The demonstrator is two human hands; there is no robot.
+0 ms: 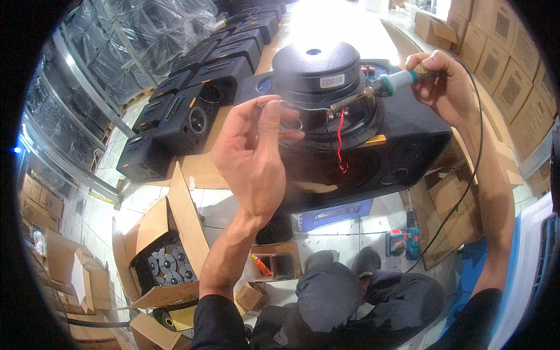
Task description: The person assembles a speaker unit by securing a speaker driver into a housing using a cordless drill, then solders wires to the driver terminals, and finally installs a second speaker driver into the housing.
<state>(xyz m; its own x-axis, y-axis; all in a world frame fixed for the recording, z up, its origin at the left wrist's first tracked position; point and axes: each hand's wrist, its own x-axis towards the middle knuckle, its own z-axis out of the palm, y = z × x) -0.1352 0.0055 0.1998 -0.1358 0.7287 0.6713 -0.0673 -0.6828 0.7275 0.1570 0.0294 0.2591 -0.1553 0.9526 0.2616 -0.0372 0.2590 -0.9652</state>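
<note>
In the head view, the person's left hand (pixel 252 154) pinches a thin silvery wire (pixel 310 108) between thumb and forefinger, and a loop of that wire hangs beside the fingers. The right hand (pixel 448 87) is closed around the grip of a soldering iron (pixel 398 80), whose tip points down and left to the wire's end, beside the terminal (pixel 337 113) of a round black speaker driver (pixel 315 63). Whether the tip touches the terminal cannot be told.

The driver sits magnet upward on a black speaker cabinet (pixel 417 137), in front of the person. A red lead (pixel 340 140) runs from the terminal down toward the cabinet. The iron's dark cord (pixel 479 137) passes along the right forearm. Below, a teal and black drill (pixel 412 234) stands on the tiled floor (pixel 382 217); at left, an open carton (pixel 125 248) holds round grey parts (pixel 167 263). More black cabinets (pixel 201 111) line up behind.
</note>
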